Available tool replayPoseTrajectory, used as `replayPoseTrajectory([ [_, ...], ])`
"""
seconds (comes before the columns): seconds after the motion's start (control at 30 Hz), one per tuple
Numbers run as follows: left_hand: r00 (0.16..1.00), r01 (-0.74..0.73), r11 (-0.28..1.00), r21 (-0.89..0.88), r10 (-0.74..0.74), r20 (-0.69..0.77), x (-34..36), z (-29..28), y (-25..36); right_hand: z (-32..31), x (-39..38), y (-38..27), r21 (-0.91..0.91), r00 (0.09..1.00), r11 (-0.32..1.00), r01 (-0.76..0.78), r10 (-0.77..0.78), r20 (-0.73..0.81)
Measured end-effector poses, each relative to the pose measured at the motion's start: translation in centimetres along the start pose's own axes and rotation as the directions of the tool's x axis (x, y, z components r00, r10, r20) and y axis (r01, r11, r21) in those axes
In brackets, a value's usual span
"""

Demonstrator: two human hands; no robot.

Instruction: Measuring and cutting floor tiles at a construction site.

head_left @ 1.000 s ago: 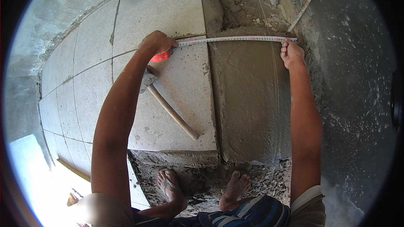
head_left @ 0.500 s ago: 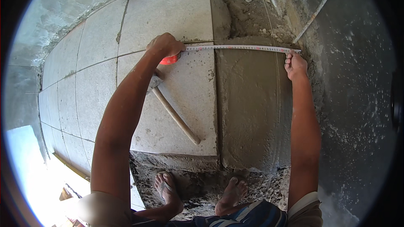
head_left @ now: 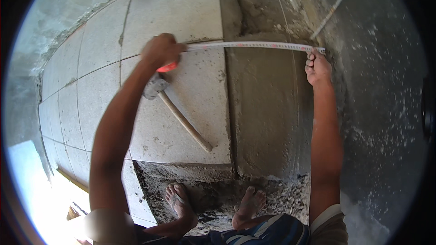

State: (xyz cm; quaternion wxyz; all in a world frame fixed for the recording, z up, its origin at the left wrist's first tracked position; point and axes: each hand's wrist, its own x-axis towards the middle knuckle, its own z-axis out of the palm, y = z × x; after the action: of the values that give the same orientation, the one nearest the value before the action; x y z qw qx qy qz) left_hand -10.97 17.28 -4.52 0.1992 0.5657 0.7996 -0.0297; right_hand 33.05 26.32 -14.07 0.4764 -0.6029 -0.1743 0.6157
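A tape measure (head_left: 254, 44) is stretched from left to right across a floor tile and a strip of smooth wet mortar (head_left: 268, 109). My left hand (head_left: 161, 52) is closed around its red case, most of which the hand hides. By the wall on the right, my right hand (head_left: 319, 67) pinches the free end of the white blade. The blade bows slightly between my hands. Below my left hand a hammer (head_left: 186, 122) lies on the tile, its grey head partly beside my forearm and its wooden handle slanting toward me.
Large pale tiles (head_left: 175, 11) cover the floor to the left. A thin string (head_left: 297, 104) runs lengthwise over the mortar. Rubble (head_left: 259, 13) lies at the far end, and a rod (head_left: 336, 4) leans by the right wall (head_left: 381, 109). My feet (head_left: 179, 199) stand on rough ground.
My left hand has moved left with the tape case, and more blade spans between my hands. The blade now bows upward. My right hand stays at the wall side.
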Motion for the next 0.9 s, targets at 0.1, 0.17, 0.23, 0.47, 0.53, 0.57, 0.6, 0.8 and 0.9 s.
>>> replayPoseTrajectory([
  [0.1,0.998,-0.037,0.972,-0.233,0.050,0.049,-6.0,-1.9,-3.2,-0.9,-6.1,0.7,0.005,0.986,1.000,0.027,-0.028,0.161],
  [0.17,0.975,0.079,0.904,-0.420,0.018,0.222,-10.9,-0.9,-4.3,-3.7,-10.8,2.1,-0.001,0.991,1.000,0.019,-0.019,0.131],
  [0.23,0.917,0.235,0.836,-0.496,-0.022,0.397,-15.7,0.1,-5.4,-6.2,-15.5,4.0,0.008,0.990,1.000,0.018,-0.019,0.138],
  [0.47,0.827,0.234,0.865,-0.445,0.063,0.558,-23.8,9.7,-6.2,-16.1,-23.8,10.1,-0.062,0.984,0.991,-0.120,0.110,-0.139],
  [0.53,0.822,0.162,0.910,-0.382,0.090,0.563,-24.6,11.6,-5.3,-18.2,-25.0,10.5,-0.122,0.970,0.978,-0.169,0.143,-0.198],
  [0.57,0.865,0.044,0.914,-0.404,0.167,0.473,-25.1,12.8,-6.8,-18.6,-25.1,10.9,-0.184,0.966,0.965,-0.185,0.144,-0.216],
  [0.6,0.831,0.183,0.906,-0.382,0.065,0.553,-25.3,12.5,-6.8,-18.9,-24.8,11.5,-0.158,0.964,0.963,-0.217,0.187,-0.189],
  [0.8,0.857,0.145,0.928,-0.344,0.056,0.513,-25.8,12.7,-5.7,-18.4,-25.0,12.6,-0.109,0.965,0.970,-0.215,0.194,-0.178],
  [0.9,0.851,0.118,0.944,-0.310,0.065,0.521,-25.7,12.7,-4.2,-19.3,-25.3,11.8,-0.102,0.962,0.971,-0.214,0.192,-0.193],
])
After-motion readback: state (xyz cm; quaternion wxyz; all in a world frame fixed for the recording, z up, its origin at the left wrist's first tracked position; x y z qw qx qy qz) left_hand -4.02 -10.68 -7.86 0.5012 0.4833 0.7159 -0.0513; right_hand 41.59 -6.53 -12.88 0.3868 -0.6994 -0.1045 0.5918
